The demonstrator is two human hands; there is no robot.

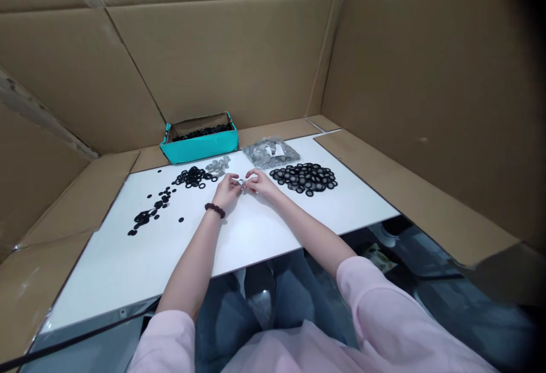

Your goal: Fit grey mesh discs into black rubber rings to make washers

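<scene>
In the head view my left hand (228,192) and my right hand (261,184) meet over the middle of the white table (256,231). Both are closed in a pinch on one small greyish disc (242,182), whose details are too small to make out. Left of my hands lie a pile of black rings (194,177) and a few clear grey discs (218,165). Farther left, small black discs (145,216) are scattered toward me. A heap of black-rimmed discs with grey centres (305,178) spreads to the right of my right hand.
A turquoise box (200,148) holding many black pieces stands at the back left. Beside it lies a clear plastic bag (271,153) of grey discs with a white label. Cardboard walls (222,54) enclose the table's back and sides. One black disc (181,220) sits alone near my left wrist.
</scene>
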